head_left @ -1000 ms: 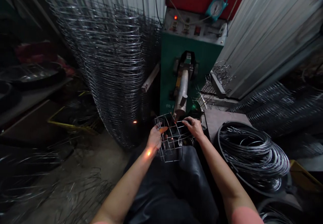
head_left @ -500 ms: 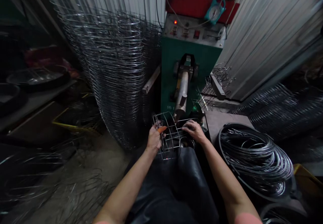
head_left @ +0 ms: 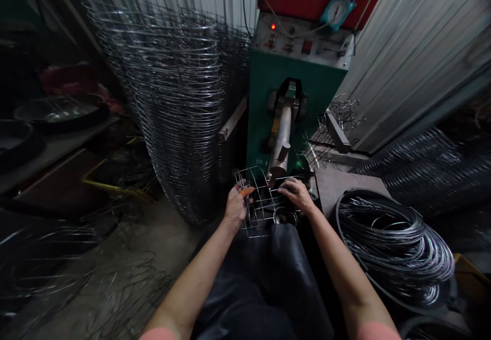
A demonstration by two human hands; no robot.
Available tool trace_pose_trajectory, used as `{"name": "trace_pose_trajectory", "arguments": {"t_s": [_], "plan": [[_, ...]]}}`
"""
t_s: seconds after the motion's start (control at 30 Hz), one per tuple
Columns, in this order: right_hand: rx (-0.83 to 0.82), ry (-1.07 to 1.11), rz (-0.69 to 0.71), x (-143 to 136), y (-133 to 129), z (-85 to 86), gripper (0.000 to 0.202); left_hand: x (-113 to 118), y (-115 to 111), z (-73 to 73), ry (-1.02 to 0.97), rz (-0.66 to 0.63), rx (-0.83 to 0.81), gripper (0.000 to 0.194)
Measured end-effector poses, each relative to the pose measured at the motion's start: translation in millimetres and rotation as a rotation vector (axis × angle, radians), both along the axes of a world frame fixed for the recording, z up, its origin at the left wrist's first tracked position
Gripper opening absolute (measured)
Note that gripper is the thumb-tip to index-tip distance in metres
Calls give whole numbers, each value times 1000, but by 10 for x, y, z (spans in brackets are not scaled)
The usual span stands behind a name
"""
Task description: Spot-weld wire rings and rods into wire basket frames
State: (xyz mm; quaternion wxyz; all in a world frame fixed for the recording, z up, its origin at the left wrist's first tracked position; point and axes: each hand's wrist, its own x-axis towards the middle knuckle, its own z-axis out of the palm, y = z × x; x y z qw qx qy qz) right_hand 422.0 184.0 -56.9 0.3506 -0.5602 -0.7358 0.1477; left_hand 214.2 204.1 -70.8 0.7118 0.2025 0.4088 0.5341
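Note:
My left hand (head_left: 237,204) is closed on the left side of a small curved wire frame (head_left: 262,208) of crossed metal rods. An orange cover (head_left: 246,191) sits on that hand's thumb. My right hand (head_left: 294,193) pinches a thin metal wire (head_left: 281,178) at the frame's upper right side; its fingertips are partly hidden. Between the hands, the frame's top lies right under the tip of a thick metal electrode arm (head_left: 280,143), which juts from a green welding machine (head_left: 264,87). I cannot tell whether the tip touches the rods.
Tall nested wire baskets (head_left: 180,99) stand at the left. A black tub (head_left: 339,217) of coiled wire rings (head_left: 406,248) is at my right. A teal dial scale (head_left: 337,10) hangs on the machine, above a lit red lamp (head_left: 273,26). Loose wires (head_left: 130,289) lie on the floor.
The view has shifted slightly, so the machine appears a little further right. Both hands keep their hold, with the frame still under the electrode tip.

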Motion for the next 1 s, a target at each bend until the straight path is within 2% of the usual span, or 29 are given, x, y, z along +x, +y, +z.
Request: {"name": "trace_pose_trajectory", "arguments": {"t_s": [0.3, 0.57, 0.67, 0.77, 0.9, 0.93, 1.0], "plan": [[-14, 34, -2, 19, 114, -12, 23, 36, 122, -7, -7, 27, -18, 50], [-25, -5, -55, -32, 77, 13, 20, 22, 161, -14, -2, -29, -29, 49], [-3, -66, -79, -127, -147, 25, 19, -50, 81, -34, -10, -89, 16, 54], [76, -82, -82, -132, -537, 32, 21, -255, -89, -118, -101, -178, 71, 56], [126, 14, -219, 144, -1025, 68, 59, -681, -387, -296, -275, -268, 38, 53], [89, 44, -235, 231, -1104, 88, 62, -783, -460, -333, -314, -277, 19, 53], [-19, 96, -201, 363, -1214, 154, 53, -950, -586, -390, -383, -285, 7, 55]]}}
